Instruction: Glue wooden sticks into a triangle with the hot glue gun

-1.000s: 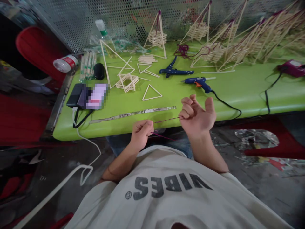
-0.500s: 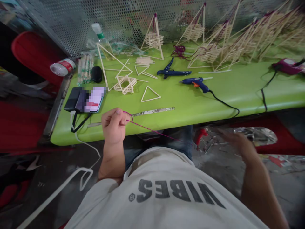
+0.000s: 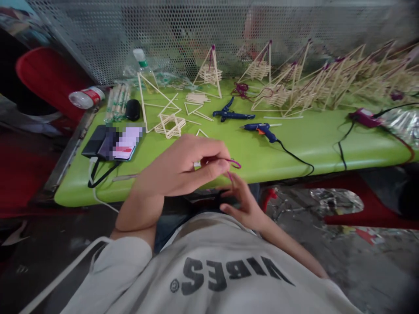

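Note:
Thumb and forefinger of my left hand [image 3: 193, 168] pinch a purple string [image 3: 235, 164], which loops out past the fingertips above the table's front edge. Just below and to the right is my right hand [image 3: 244, 203], its fingers spread apart beside the hanging part of the string. Whether those fingers touch the string I cannot tell. Behind my left hand lies a small stick triangle [image 3: 202, 132], mostly covered. Further back sit a star-shaped stack of sticks [image 3: 170, 125] and a larger stick frame [image 3: 143, 102].
On the green table [image 3: 294, 139] lie a blue glue gun [image 3: 262, 129], a blue cutter-like tool [image 3: 231, 113], a phone [image 3: 127, 141] and a black power bank [image 3: 94, 141]. Several stick pyramids [image 3: 211, 72] line the back by perforated metal. A red stool [image 3: 376, 196] stands right.
My left hand has moved right and turned, still pinching the string. My right hand has come in from the far right to just beside it. The view has shifted slightly.

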### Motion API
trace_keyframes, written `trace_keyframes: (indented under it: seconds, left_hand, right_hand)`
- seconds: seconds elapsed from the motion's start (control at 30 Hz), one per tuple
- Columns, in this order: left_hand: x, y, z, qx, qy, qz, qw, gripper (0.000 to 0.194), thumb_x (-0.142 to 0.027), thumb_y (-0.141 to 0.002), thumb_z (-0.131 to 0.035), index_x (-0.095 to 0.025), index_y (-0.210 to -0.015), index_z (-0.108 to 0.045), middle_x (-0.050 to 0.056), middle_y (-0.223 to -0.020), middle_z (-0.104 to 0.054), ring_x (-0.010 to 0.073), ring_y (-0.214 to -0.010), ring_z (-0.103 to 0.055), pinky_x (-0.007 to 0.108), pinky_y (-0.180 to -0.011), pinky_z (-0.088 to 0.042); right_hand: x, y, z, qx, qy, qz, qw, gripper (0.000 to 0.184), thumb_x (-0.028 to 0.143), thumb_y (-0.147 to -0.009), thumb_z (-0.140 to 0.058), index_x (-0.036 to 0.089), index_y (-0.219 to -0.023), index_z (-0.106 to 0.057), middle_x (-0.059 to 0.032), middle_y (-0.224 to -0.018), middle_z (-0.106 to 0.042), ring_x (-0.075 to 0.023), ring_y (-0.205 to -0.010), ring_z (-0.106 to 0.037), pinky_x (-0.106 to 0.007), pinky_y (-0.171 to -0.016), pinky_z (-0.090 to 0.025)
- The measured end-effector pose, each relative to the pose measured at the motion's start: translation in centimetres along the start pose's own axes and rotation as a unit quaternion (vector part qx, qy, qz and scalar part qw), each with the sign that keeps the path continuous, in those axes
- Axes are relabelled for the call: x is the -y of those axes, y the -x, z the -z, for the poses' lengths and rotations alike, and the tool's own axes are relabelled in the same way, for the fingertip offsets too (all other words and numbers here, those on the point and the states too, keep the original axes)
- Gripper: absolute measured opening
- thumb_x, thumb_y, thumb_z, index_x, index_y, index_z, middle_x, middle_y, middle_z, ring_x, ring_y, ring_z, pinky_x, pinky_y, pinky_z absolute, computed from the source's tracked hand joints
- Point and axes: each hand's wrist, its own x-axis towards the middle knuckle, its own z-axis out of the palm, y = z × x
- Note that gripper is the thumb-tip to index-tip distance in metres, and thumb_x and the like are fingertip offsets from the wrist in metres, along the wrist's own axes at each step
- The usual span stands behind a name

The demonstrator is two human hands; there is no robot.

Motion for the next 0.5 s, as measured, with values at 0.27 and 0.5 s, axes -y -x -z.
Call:
trace_keyframes:
  seconds: [0.27, 0.5]
  left_hand:
    - [10.1, -3.0, 9.5, -0.180, 0.011, 0.104, 0.978, 0.035, -0.009, -0.118, -0.053, -0.001, -0.091, -0.073, -0.009, -0.071, -0.055, -0.0069, -0.063, -0.058, 0.021, -0.086, -0.043]
    - [19.0, -1.0, 6.3, -0.257, 0.102, 0.101, 0.956, 0.005, -0.020, -0.094, -0.090, -0.019, -0.093, -0.085, -0.002, -0.063, -0.064, 0.0099, -0.049, -0.049, 0.024, -0.045, -0.033]
  right_hand:
    - [6.5, -10.4, 7.2, -0.128, -0.169, 0.089, 0.973, 0.054, 0.055, -0.104, -0.095, 0.025, -0.068, -0.070, 0.0015, -0.059, -0.047, -0.0140, -0.056, -0.039, -0.030, -0.052, -0.029]
    - [18.0, -27.7, 15.5, -0.240, -0.220, 0.103, 0.940, 0.076, 0.028, -0.121, -0.032, 0.018, -0.046, -0.037, 0.0003, -0.061, -0.064, -0.0132, -0.131, -0.071, -0.043, -0.087, -0.043]
